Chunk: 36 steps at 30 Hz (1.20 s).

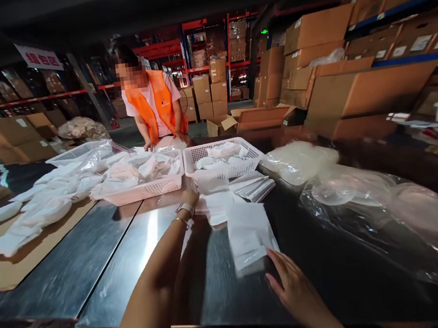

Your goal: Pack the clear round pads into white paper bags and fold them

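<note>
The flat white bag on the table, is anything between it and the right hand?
Nothing visible. The right hand lies at the near corner of the flat white bag, on the shiny metal table. The left hand reaches toward the white basket farther back.

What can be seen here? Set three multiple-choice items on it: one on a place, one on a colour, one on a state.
1. Where does the left hand reach?
A. to the white basket
B. into a cardboard box
C. under the table

2. What colour is the co-worker's vest?
A. blue
B. orange
C. green

3. How does the right hand stand?
A. clenched in a fist
B. wrapped round a bottle
C. open, fingers at the white bag on the steel table

Key: 1 A, the hand is at the basket's near rim. 2 B, the vest is bright orange. 3 C, the fingers lie spread at the bag's near edge.
</note>
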Each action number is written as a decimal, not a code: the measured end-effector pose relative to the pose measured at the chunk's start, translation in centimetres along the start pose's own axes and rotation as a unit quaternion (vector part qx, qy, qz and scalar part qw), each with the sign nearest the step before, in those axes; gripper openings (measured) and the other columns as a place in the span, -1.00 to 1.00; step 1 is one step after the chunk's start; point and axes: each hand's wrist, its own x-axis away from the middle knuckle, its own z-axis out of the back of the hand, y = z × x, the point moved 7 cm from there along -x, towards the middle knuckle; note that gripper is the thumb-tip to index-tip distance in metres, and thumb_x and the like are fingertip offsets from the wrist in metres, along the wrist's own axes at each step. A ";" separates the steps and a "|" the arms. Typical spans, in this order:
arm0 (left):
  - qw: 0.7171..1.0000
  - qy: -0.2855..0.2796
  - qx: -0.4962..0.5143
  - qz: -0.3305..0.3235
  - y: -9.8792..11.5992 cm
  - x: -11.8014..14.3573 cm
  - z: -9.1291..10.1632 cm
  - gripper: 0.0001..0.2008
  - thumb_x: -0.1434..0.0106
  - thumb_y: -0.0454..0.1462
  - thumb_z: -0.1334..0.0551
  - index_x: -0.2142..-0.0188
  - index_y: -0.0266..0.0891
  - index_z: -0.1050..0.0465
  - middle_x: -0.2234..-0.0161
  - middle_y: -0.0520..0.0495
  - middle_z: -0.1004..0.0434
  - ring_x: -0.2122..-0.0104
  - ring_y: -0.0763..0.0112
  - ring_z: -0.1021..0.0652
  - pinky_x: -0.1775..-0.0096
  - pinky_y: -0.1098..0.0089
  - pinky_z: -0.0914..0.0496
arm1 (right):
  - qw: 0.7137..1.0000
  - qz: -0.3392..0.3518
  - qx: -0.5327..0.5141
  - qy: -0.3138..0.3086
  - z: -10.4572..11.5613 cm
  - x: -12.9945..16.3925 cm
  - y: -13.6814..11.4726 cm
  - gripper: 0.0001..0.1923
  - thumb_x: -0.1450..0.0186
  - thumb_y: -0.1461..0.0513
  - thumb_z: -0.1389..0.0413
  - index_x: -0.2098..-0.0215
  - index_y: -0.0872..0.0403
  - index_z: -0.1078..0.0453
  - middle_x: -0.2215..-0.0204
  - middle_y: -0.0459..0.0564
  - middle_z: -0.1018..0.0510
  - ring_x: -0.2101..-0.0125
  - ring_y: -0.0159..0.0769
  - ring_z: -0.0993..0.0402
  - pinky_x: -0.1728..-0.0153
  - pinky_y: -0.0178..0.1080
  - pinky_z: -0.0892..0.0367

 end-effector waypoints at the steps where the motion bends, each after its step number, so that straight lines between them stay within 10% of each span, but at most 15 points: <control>1: 1.000 -0.002 -0.003 -0.017 0.3 0.9 0.3 -0.73 -0.38 -0.25 -0.13 0.00 -0.35 -0.38 0.12 -0.20 -0.49 0.15 0.24 -0.53 0.11 0.13 -0.45 | 1.000 0.004 -0.001 -0.005 0.0 0.0 -0.1 -0.54 -0.41 0.19 0.08 -0.24 0.16 -0.18 -0.06 0.12 -0.46 -0.03 -0.17 -0.42 -0.01 -0.11 -0.43; 5: 0.981 -0.037 0.005 -0.191 4.6 7.9 -1.1 -0.72 -0.34 -0.36 -0.11 -0.01 -0.17 -0.42 0.03 -0.13 -0.50 -0.03 0.28 -0.46 -0.07 0.29 -0.34 | 1.000 0.011 -0.001 -0.013 -0.2 -0.1 -0.3 -0.66 -0.40 0.20 0.07 -0.05 0.07 -0.41 -0.08 0.11 -0.44 -0.07 -0.11 -0.39 -0.02 -0.03 -0.39; 9: 0.859 -0.107 -0.018 -0.500 9.4 17.9 -5.1 -0.78 -0.30 -0.24 -0.20 0.07 -0.21 -0.45 0.01 -0.11 -0.50 -0.07 0.20 -0.43 -0.08 0.24 -0.34 | 1.000 0.016 0.006 0.005 -0.4 -0.1 -0.3 -0.67 -0.42 0.21 0.11 0.06 0.05 -0.48 0.00 0.10 -0.50 -0.02 -0.12 -0.42 -0.01 -0.03 -0.36; 21: 0.786 -0.015 -0.039 -0.617 5.9 21.6 -5.3 -0.57 -0.40 -0.29 -0.06 -0.24 -0.22 -0.17 -0.23 -0.18 -0.29 -0.26 0.17 -0.24 -0.26 0.07 -0.11 | 0.995 0.088 0.042 0.025 3.5 0.6 -2.9 -0.59 -0.40 0.34 0.11 -0.17 0.08 -0.31 0.08 0.03 -0.54 0.03 -0.24 -0.41 -0.19 -0.09 -0.03; 28: 0.786 -0.039 0.050 -0.614 5.5 20.8 -6.1 -0.45 -0.29 -0.15 -0.20 -0.20 -0.37 -0.23 -0.15 -0.28 -0.38 -0.20 0.11 -0.33 -0.26 0.08 -0.15 | 0.985 0.158 0.061 0.043 6.2 1.9 -1.7 -0.13 -0.29 0.46 -0.02 -0.41 0.02 0.34 -0.16 0.29 -0.32 -0.18 0.02 -0.23 -0.12 0.19 -0.11; 36: 0.748 -0.023 0.076 -0.659 4.7 21.0 -6.3 -0.66 -0.34 -0.17 -0.16 -0.02 -0.32 -0.41 0.01 -0.24 -0.54 -0.02 0.24 -0.52 -0.10 0.22 -0.39 | 0.944 0.321 0.067 -0.035 3.3 -1.3 -0.2 -0.56 -0.38 0.44 0.13 -0.18 0.18 -0.29 -0.19 0.06 -0.33 -0.26 -0.20 -0.10 -0.24 -0.08 -0.10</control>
